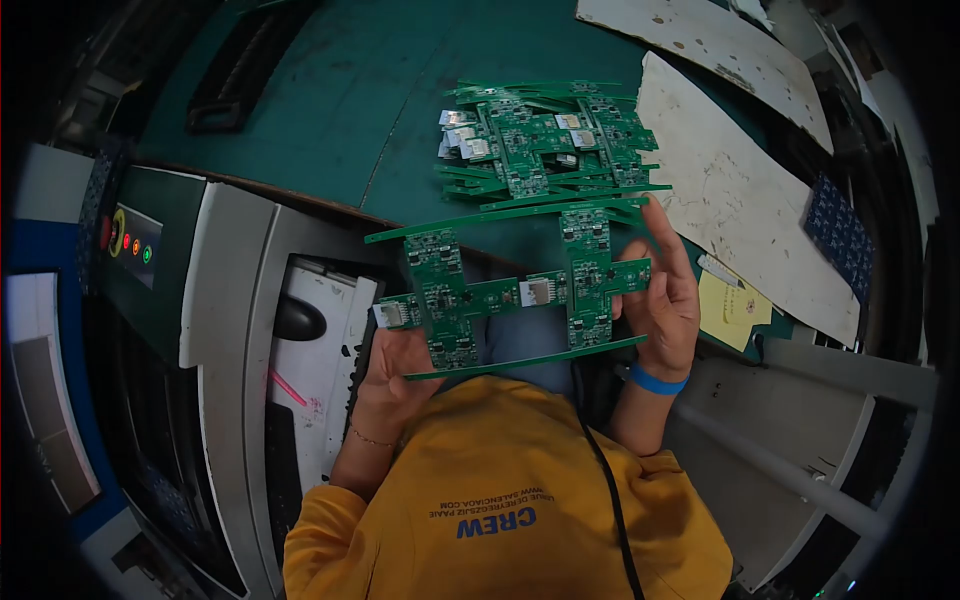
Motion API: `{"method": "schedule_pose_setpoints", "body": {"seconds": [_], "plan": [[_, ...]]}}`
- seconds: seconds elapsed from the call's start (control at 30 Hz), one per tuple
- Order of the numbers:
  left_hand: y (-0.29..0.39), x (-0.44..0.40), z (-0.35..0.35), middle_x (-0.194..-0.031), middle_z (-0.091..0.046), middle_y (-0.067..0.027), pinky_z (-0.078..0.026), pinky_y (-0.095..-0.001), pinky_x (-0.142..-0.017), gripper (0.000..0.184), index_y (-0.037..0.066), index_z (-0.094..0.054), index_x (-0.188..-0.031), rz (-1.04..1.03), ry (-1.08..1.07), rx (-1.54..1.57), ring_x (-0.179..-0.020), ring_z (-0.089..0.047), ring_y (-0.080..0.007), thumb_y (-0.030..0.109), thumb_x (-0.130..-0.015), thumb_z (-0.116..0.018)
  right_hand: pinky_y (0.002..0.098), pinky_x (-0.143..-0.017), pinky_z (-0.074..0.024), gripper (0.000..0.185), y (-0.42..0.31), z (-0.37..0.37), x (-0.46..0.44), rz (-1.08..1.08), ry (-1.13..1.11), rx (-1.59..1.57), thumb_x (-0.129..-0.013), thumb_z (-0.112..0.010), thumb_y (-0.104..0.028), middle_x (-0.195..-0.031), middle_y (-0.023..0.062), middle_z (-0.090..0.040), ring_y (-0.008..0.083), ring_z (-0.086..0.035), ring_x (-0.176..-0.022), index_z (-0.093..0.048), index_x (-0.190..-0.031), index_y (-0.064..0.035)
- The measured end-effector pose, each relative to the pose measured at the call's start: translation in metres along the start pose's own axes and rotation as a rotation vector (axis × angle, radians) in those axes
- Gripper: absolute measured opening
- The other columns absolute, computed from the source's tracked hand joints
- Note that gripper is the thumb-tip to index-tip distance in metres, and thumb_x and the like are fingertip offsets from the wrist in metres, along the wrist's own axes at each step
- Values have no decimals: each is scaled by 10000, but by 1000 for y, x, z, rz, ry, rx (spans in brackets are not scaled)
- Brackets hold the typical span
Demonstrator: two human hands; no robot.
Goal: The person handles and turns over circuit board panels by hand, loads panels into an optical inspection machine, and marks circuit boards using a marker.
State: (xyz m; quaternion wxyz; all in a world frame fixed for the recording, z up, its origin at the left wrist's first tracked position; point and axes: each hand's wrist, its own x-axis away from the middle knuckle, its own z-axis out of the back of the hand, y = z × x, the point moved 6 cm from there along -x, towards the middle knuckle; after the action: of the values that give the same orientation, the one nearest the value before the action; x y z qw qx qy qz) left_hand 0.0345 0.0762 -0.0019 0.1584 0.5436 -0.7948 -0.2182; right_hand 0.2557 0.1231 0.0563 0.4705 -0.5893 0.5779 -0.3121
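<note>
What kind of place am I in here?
Likely an electronics assembly workshop: a circuit board panel in both hands, a pile of similar panels behind it, and a machine with lit buttons alongside.

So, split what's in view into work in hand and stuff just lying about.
Work in hand:
- green printed-circuit panel with silvery-white connectors, held by left hand and right hand
- heap of similar green panels, probably

Lying about, apparently:
- rounded black computer mouse
- thin pink stick
- yellow paper note

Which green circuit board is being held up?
The panel between the left hand and right hand, nearest the yellow sweatshirt; the other boards lie piled on the table.
</note>
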Motion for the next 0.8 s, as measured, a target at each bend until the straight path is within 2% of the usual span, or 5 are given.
{"method": "schedule_pose_setpoints", "body": {"seconds": [0.17,0.23,0.37,0.43,0.8], "plan": [[1,0,-4,-1249,-424,-87,-376,-382,-928,708,55,-333,-1266,15,-1,-56,-1131,-437,-225,358,-725,-675,213,-560,-406,596,3,0,-1,-7,27,24,-878,-486,-254,-791,57,-506,104,-493,-632,-213,-1333,18],[2,1,-6,-1277,-393,-85,-355,-400,-948,723,73,-328,-1273,10,-3,-52,-1162,-406,-232,374,-717,-679,208,-551,-406,601,4,3,0,-39,158,19,-878,-487,-259,-798,49,-509,100,-492,-628,-211,-1332,21],[2,1,-7,-1293,-374,-84,-345,-416,-956,726,79,-325,-1273,9,12,-50,-1173,-392,-240,375,-714,-681,204,-548,-407,604,4,2,-1,-41,112,34,-879,-486,-263,-801,45,-511,95,-492,-626,-209,-1332,24],[2,0,-8,-1269,-382,-142,-347,-395,-949,786,69,-289,-1282,23,60,109,-1150,-404,-255,233,-665,-747,204,-548,-407,601,4,3,-1,-40,119,38,-882,-481,-263,-798,45,-508,92,-490,-625,-206,-1332,26],[0,2,-4,-1281,-365,-149,-339,-414,-960,754,60,-301,-1276,20,57,120,-1165,-390,-268,238,-682,-731,206,-547,-409,611,4,2,0,-35,114,30,-878,-489,-262,-801,44,-507,91,-489,-623,-201,-1332,28]]}}
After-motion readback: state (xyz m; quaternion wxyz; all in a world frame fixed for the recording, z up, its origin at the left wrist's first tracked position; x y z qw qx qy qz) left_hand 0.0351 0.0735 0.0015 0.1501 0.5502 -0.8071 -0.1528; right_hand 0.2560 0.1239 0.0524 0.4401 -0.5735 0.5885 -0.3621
